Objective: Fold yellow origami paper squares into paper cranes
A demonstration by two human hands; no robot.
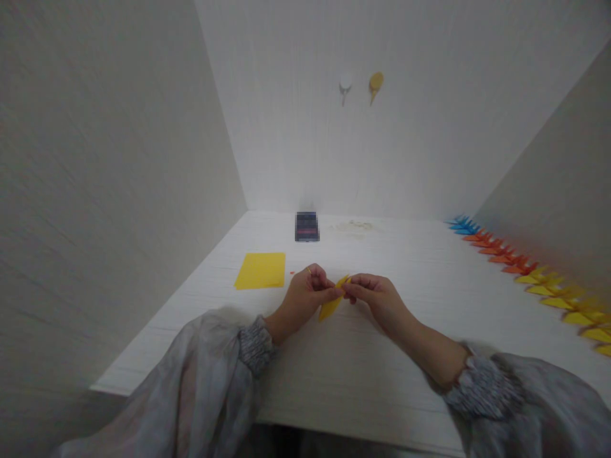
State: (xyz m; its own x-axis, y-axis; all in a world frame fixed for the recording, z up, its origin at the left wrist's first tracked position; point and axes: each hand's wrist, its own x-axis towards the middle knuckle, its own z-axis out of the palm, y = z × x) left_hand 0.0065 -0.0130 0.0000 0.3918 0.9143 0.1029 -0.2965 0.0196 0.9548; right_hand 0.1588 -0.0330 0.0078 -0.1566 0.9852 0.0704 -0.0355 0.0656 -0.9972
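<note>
A small folded piece of yellow paper (328,309) is held between my two hands, just above the middle of the white table. My left hand (309,291) pinches it from the left, thumb on top. From the right, my right hand (375,292) grips its upper end between thumb and fingers. The fingertips of both hands nearly meet there and cover part of the folds. To the left of my left hand lies a stack of square yellow paper (260,270) with a tiny orange scrap (292,273) beside it.
Along the table's right side runs a row of folded paper pieces: blue ones (463,225), orange ones (501,251) and yellow ones (563,301). A dark, pixelated phone-like device (307,227) stands at the back. Two hooks (375,83) are on the back wall; side walls enclose the white table (401,381).
</note>
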